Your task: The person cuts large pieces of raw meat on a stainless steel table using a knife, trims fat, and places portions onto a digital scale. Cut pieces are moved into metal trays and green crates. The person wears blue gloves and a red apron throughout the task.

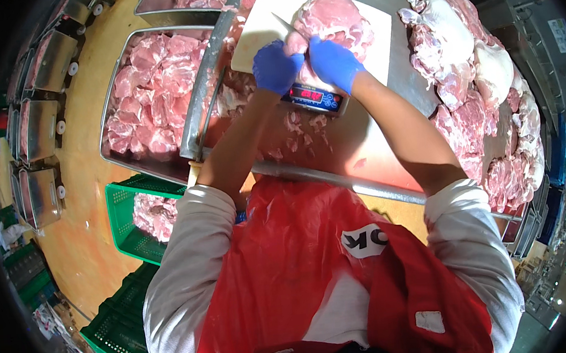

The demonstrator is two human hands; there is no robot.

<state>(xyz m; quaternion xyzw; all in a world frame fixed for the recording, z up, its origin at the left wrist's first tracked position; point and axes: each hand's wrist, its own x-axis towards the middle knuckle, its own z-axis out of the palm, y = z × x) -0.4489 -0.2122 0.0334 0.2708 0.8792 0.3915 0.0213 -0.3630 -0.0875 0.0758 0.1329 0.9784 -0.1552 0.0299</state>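
Both my hands wear blue gloves and work over a white cutting board. My left hand is closed, its fingertips on a small pink piece of meat. My right hand is closed around a knife; its handle is hidden and its blade points to the far left, past the small piece. Just beyond the hands a large cut of raw meat lies on the board, its near side partly covered by my right hand. A digital scale with a lit red display stands below my hands.
Large raw cuts are piled on the right of the metal table. Trimmings lie near its front edge. At left stand a metal tub of meat pieces, a green crate holding meat, and wheeled metal bins.
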